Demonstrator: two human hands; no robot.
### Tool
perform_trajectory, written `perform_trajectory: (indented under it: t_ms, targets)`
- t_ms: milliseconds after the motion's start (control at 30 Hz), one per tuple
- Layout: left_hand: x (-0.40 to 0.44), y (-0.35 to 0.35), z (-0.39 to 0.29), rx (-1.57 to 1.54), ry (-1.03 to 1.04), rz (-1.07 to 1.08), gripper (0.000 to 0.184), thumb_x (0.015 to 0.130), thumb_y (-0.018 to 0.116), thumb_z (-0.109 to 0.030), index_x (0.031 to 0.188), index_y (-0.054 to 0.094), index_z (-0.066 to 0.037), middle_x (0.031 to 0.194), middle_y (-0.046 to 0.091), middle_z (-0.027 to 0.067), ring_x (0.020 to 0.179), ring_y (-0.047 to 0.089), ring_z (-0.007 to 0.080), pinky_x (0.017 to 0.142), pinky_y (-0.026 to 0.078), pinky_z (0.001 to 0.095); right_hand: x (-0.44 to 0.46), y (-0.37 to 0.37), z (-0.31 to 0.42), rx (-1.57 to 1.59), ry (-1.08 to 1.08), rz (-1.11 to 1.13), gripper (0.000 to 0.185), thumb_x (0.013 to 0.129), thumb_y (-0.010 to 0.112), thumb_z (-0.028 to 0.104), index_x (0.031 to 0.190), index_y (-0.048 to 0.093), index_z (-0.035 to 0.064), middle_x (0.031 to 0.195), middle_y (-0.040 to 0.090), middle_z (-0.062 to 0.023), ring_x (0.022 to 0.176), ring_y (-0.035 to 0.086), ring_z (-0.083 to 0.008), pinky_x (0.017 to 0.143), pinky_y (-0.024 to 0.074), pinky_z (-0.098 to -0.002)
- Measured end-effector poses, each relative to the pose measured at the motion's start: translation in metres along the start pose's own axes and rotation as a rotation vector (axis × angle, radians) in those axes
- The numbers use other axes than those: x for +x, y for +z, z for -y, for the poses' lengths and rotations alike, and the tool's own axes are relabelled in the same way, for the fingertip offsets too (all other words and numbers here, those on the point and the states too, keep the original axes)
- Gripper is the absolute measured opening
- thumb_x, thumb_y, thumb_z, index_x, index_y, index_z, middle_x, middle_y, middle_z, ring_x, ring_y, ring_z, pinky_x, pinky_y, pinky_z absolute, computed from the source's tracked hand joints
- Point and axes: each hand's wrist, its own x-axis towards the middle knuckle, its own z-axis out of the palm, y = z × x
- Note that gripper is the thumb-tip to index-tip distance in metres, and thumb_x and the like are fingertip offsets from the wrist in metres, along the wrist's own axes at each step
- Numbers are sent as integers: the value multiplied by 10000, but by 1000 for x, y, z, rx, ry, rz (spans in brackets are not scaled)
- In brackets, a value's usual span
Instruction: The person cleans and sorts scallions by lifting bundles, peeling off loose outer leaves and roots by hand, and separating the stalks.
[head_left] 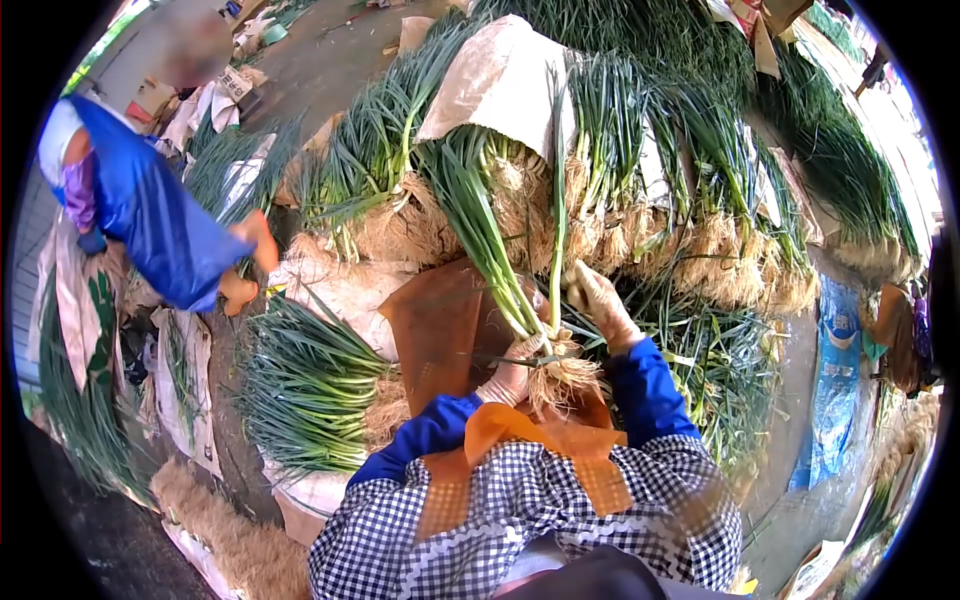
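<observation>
1. The green onions [497, 265] are held in front of the person's chest, leaves pointing away and slanting left, the shaggy roots [560, 383] toward the body. A lone stalk [557, 262] rises beside them, nearly straight.
2. The left hand [510, 375] is closed around the pale lower ends, just above the roots.
3. The right hand [598, 305] is just beside the lone stalk, fingers curled; I cannot tell whether they pinch it.
4. As a judgement, a few onions should feel light: firm at the white end, limp and easily creased toward the leaf tips, perhaps slippery if damp. The best hold is low on the white part, snug but not crushing; pulling by leaves or roots could tear them.
5. Beneath and beyond the hands spreads a brown sheet [430, 320]. To its left lies a bundle [310, 390] of more onions, and to the right are loose leaves [715, 360].
6. Farther out, a row of onions [610, 130] faces its roots this way, partly covered by a pale sack [505, 80].
7. At the far left, another person [150, 210] wears a blue apron; a blue sheet [833, 370] lies at the right.
</observation>
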Motion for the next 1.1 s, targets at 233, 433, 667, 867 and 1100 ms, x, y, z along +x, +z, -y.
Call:
perform_trajectory:
  t_ms: [233, 433, 667, 867, 1100]
  targets:
    - [-1, -14, -2, 313, 73, -97, 345, 830, 621, -208, 1113, 547, -26, 956, 609, 77, 851, 594, 158, 759, 501, 324, 48, 39, -36, 82, -157, -266, 106, 875, 600, 146, 873, 601, 39, 739, 560, 29, 630, 482, -62, 570, 413, -214]
    - [3, -3, -6, 16, 103, -362, 198, 818, 616, -156, 961, 597, -21, 760, 604, 48, 601, 577, 138, 515, 502, 266, -19, 61, -12, -259, -161, -22, 161, 898, 523, 185, 890, 595, 42, 736, 560, -28, 632, 490, -94, 586, 410, -229]
    - [-2, -31, -37, 122, 1, -127, 371, 829, 604, -207, 1094, 537, 43, 923, 638, 123, 699, 616, 146, 551, 530, 231, -128, -52, 28, -1013, 135, -307, 261, 839, 621, 267, 783, 588, 14, 613, 602, -59, 538, 600, -179, 489, 455, -321]
    - [-15, 12, -42, -7, -38, -138, 364, 810, 621, -202, 1083, 550, 27, 845, 619, 78, 653, 587, 136, 546, 509, 231, -57, 24, 13, -1152, -457, 321, 446, 733, 714, 213, 1128, 569, 64, 1131, 591, -134, 1006, 583, -267, 821, 477, -334]
    - [-20, -14, -53, 20, 50, -59, 395, 766, 673, -190, 1075, 555, 25, 874, 607, 105, 679, 580, 147, 549, 514, 226, -58, -75, 1, -1880, 672, 53, 430, 866, 508, 476, 1064, 637, 117, 947, 671, -56, 766, 649, -184, 670, 517, -292]
